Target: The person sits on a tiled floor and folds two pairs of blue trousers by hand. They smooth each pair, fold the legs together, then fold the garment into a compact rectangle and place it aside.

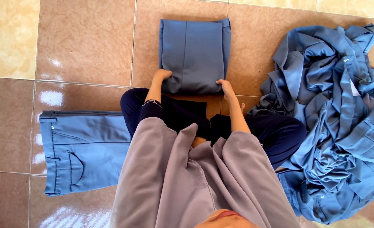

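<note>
A folded blue garment [194,52] lies flat on the tiled floor in front of me. My left hand [161,75] grips its near left corner, fingers curled over the edge. At the near right corner, my right hand [226,87] holds the fold in the same way. Both forearms reach out over my crossed legs in dark trousers [174,114], and a grey cloth [195,177] hangs down from my head over my lap.
A pair of blue trousers [79,152] lies spread flat on the floor to my left. To my right sits a large rumpled heap of blue garments [339,122]. Brown and cream floor tiles [85,38] surround everything.
</note>
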